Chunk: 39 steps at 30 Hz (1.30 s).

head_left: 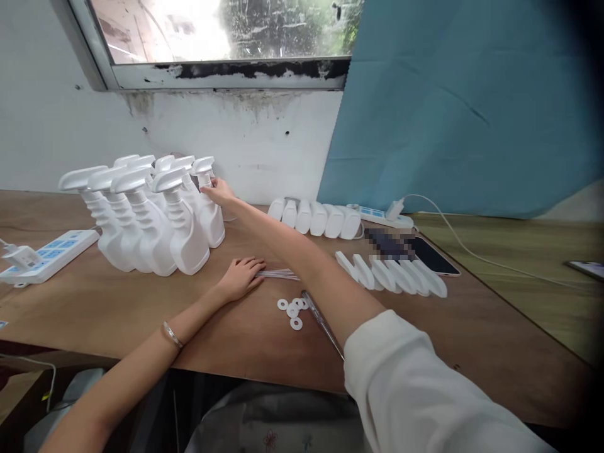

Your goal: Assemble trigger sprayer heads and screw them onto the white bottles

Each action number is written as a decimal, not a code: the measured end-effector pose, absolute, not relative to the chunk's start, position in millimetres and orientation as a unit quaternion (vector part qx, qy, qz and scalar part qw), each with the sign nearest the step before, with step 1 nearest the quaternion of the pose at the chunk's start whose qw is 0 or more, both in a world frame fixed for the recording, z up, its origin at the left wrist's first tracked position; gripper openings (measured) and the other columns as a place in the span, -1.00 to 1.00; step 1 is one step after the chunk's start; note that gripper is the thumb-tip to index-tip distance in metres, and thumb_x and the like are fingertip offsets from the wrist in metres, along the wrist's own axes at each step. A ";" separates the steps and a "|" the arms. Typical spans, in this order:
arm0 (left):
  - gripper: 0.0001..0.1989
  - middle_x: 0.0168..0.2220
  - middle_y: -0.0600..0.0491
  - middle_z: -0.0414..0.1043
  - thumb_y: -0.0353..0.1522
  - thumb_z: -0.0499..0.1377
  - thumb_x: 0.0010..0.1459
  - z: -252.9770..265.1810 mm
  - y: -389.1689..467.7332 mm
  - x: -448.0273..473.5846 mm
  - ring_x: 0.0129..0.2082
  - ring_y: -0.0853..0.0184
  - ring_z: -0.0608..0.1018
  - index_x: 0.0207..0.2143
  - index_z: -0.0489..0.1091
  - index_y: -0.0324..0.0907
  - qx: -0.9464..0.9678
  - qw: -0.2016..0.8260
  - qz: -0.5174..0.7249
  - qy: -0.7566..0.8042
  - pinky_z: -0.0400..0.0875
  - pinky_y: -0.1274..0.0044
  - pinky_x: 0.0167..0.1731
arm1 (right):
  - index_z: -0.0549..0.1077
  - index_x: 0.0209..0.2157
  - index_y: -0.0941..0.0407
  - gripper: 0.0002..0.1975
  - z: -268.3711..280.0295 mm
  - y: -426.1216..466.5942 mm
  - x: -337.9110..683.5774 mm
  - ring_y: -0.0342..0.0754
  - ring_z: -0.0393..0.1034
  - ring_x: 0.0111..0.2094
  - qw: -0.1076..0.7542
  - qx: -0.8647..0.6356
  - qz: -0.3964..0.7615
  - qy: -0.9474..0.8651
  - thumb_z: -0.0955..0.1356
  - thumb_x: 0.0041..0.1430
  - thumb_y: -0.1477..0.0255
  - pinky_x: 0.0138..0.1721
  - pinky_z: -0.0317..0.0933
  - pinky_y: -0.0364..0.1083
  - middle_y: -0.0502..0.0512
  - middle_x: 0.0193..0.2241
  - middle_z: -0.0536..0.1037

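My right hand (219,192) reaches across to the rear right of a group of white spray bottles and has its fingers closed around the neck of one spray bottle (212,220). That bottle stands upright on the table. Several more white bottles with spray heads (174,233) stand close together to its left. My left hand (240,279) lies flat on the table, fingers stretched out, at the ends of some thin white tubes (278,274). My right forearm hides the tubes' other ends. Small white washers (296,323) lie loose below the tubes, beside a screwdriver (323,322) partly under my right arm.
White bottle-shaped parts (318,219) stand in a row near the wall. Curved white pieces (396,277) lie at right, before a dark phone (431,255). Power strips sit at left (51,255) and back right (382,216), with a white cable (453,229) trailing off right.
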<state>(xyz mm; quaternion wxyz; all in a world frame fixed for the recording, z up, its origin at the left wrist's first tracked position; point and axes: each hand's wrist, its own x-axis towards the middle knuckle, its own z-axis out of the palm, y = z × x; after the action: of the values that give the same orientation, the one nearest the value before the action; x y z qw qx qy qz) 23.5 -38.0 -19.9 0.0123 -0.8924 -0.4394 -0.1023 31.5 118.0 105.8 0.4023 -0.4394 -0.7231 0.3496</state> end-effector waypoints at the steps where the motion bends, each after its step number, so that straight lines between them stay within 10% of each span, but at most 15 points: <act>1: -0.61 0.11 -0.02 0.18 -0.20 -0.16 0.22 -19.7 -38.5 23.5 0.09 0.22 0.21 0.03 0.18 -0.11 -0.893 0.011 -0.103 -0.439 0.10 0.36 -0.06 | 0.30 -0.30 0.12 -0.65 106.1 117.5 33.4 0.05 0.29 -0.15 0.400 -0.445 0.342 -0.724 0.33 -0.14 0.23 -0.12 0.17 0.04 0.07 -0.26 0.42; 8: -0.62 0.07 -0.05 0.22 -0.23 -0.06 0.17 -25.5 -32.3 19.6 0.08 0.19 0.24 0.01 0.18 -0.16 -0.889 -0.029 -0.154 -0.431 0.12 0.32 -0.02 | 0.28 -0.34 0.14 -0.72 129.7 94.9 97.4 -0.05 0.33 -0.28 0.529 -0.435 0.288 -0.669 0.34 -0.11 0.29 -0.16 0.22 0.01 0.04 -0.37 0.41; 15: -0.20 0.08 -0.22 0.15 -0.15 0.21 -0.10 -4.8 -26.0 19.3 0.06 0.10 0.26 0.13 -0.03 -0.28 -0.739 -0.014 -0.437 -0.512 0.17 0.31 0.00 | 0.26 -0.38 0.13 -0.82 122.6 18.1 226.5 -0.19 0.33 -0.46 0.649 -0.325 0.498 -0.474 0.32 -0.06 0.41 -0.30 0.34 -0.04 -0.05 -0.44 0.36; 27: -0.70 -0.07 0.02 0.40 -0.56 0.06 0.08 30.8 -81.4 35.2 0.00 0.36 0.38 -0.13 0.28 -0.13 -0.877 0.299 -0.372 -0.056 0.25 0.43 0.00 | 0.33 -0.49 0.15 -0.76 48.2 -71.4 319.1 -0.18 0.39 -0.52 0.612 -0.332 0.674 -0.247 0.34 -0.03 0.25 -0.52 0.32 -0.20 0.04 -0.41 0.52; 31: -0.66 -0.14 -0.01 0.45 -0.43 0.16 0.01 24.0 -106.8 37.1 -0.13 0.27 0.48 -0.11 0.28 -0.14 -0.877 0.114 -0.448 -0.129 0.37 0.41 -0.12 | 0.32 -0.55 0.14 -0.80 41.7 -82.4 311.9 -0.12 0.44 -0.34 0.613 -0.294 0.692 -0.242 0.38 -0.10 0.32 -0.37 0.34 -0.18 0.01 -0.34 0.52; 39: -0.60 -0.39 -0.07 0.48 -0.12 0.05 0.02 42.7 -143.7 48.6 -0.40 0.22 0.55 -0.23 0.34 -0.24 -0.363 -0.679 -0.401 -0.497 0.46 0.38 -0.29 | 0.35 -0.47 0.10 -0.74 45.6 -101.2 302.1 -0.01 0.42 -0.23 0.600 -0.229 0.655 -0.398 0.38 -0.10 0.20 -0.24 0.33 -0.04 0.01 -0.31 0.52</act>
<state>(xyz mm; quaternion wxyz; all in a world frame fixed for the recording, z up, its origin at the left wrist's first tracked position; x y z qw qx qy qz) 48.6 -143.7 42.7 -0.6789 -0.3628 -0.4968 -0.4008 302.1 -101.2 45.6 0.6000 -0.2292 -0.3977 0.6552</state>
